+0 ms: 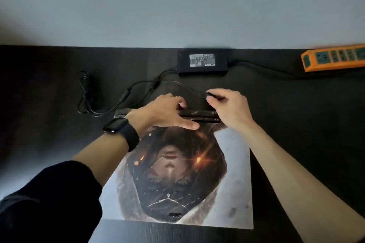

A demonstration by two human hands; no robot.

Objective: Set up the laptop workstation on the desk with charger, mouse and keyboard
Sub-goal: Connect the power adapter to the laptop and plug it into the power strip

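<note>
Black plug pinched by right hand; left hand grips laptop.

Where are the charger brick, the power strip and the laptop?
charger brick (202, 61): head view, on its label.
power strip (333, 57): head view, top face among the sockets.
laptop (177, 173): head view, middle of its printed lid.

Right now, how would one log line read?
left hand: holds laptop rear | right hand: pinches charger plug | charger brick: behind laptop
</note>
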